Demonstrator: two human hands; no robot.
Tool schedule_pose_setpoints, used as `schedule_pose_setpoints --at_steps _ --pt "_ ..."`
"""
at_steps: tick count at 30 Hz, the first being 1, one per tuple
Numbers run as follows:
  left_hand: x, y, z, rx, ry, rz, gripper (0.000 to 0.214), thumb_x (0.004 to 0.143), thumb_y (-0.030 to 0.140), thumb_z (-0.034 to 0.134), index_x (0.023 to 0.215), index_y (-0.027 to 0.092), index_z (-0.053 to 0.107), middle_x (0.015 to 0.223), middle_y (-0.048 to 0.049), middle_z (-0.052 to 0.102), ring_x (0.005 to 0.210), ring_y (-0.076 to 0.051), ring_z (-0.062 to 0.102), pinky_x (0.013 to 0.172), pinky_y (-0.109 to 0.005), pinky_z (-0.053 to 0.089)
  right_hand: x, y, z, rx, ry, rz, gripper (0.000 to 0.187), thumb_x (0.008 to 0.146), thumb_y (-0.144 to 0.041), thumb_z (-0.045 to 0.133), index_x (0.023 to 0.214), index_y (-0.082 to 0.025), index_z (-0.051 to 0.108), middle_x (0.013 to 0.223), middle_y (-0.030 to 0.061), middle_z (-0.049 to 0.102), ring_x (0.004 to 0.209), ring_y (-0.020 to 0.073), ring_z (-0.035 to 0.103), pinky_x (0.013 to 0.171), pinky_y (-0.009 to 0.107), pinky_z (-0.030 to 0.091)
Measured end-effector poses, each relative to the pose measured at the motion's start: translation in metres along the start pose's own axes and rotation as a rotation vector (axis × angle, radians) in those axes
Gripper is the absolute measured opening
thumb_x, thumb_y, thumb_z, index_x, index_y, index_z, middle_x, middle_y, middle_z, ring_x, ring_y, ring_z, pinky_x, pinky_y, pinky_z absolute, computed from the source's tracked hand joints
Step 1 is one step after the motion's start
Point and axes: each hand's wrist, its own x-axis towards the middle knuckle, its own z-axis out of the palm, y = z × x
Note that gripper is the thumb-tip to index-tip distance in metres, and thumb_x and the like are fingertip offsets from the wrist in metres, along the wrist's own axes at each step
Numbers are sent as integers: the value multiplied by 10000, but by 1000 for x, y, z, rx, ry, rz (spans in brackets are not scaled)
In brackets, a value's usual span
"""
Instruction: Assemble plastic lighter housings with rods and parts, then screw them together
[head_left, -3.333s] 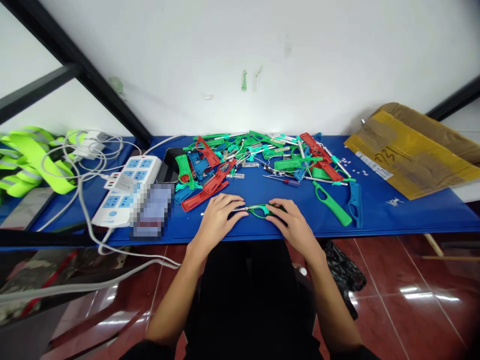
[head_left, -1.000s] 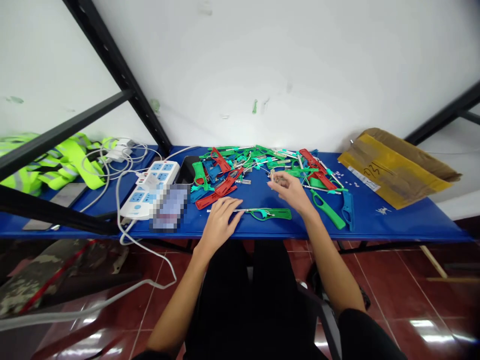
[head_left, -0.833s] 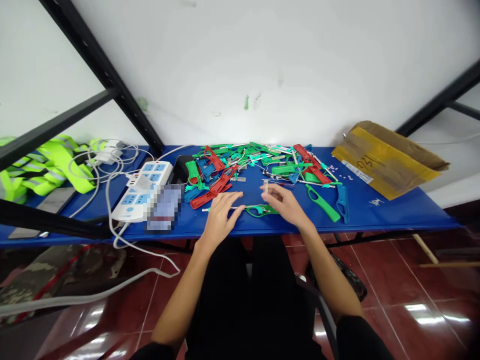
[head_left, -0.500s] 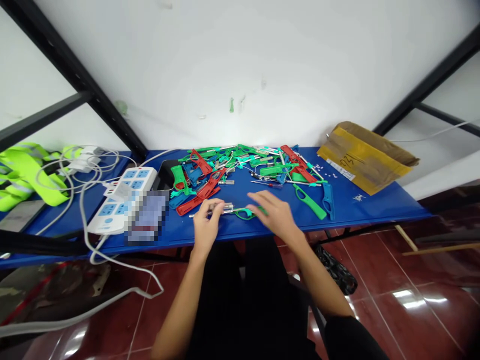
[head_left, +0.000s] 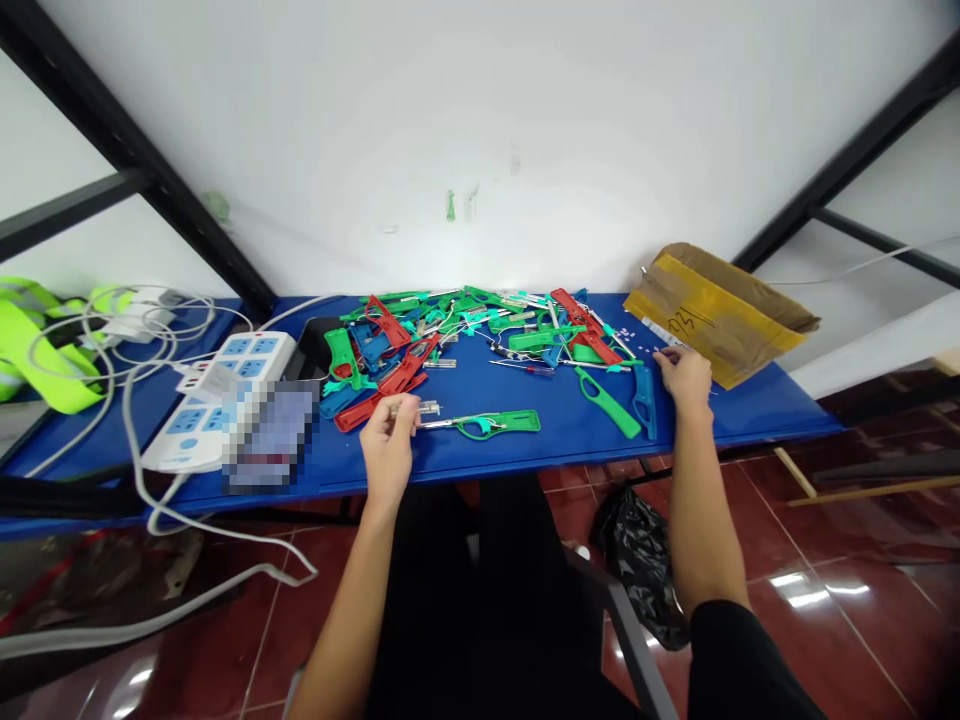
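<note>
My left hand point(head_left: 390, 438) is closed on a small clear plastic lighter tank point(head_left: 429, 408), its end poking out past the fingertips. Just to its right, a green lighter shell half point(head_left: 517, 422) lies on the blue table with a metal tube and a teal trigger point(head_left: 484, 427) in it. The tube's left end reaches the left hand's fingers. My right hand point(head_left: 688, 380) is at the table's right side with fingertips pinched together beside scattered small white bits point(head_left: 646, 349). Whatever is between those fingertips is too small to make out.
Red, green and blue lighter parts point(head_left: 480, 320) are heaped along the wall. A screwdriver point(head_left: 536, 369), a green shell point(head_left: 609, 405) and a blue shell point(head_left: 644, 400) lie in front. A cardboard box point(head_left: 720, 320) stands right, a power strip point(head_left: 191, 420) and phone point(head_left: 274, 435) left.
My right hand has left the green lighter shell and moved right to the small white bits. My left hand still holds the clear tank, close to the same spot.
</note>
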Motion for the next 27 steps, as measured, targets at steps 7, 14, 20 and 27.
schedule_pose_setpoints --at_steps 7,14,20,27 --pt "-1 6 2 48 -59 -3 309 917 492 795 964 187 775 727 14 672 627 -109 559 630 -227 463 1 -10 8 -21 33 76 175 958 -258 714 987 -113 810 1044 240 765 972 327 703 916 465 530" --pt "-3 1 5 88 -232 29 318 843 463 880 964 196 758 958 -50 793 858 -181 731 791 -285 563 -18 -20 -8 167 152 -19 224 1089 -293 560 1111 -141 723 939 150 782 904 252 737 936 401 542" --pt "-1 1 4 148 -374 284 275 985 374 785 1225 241 765 1134 -56 746 1000 -180 729 904 -299 575 -117 -113 -8 762 231 -321 322 1092 -505 560 1101 -204 676 877 60 750 619 162 632 601 298 512" --pt "-5 8 31 234 -456 526 226 1109 352 621 1256 231 744 1110 -69 733 927 -174 699 844 -302 563 -227 -189 19 1222 -262 -503 253 1058 -481 671 1156 -250 646 969 47 789 632 135 603 569 276 495"
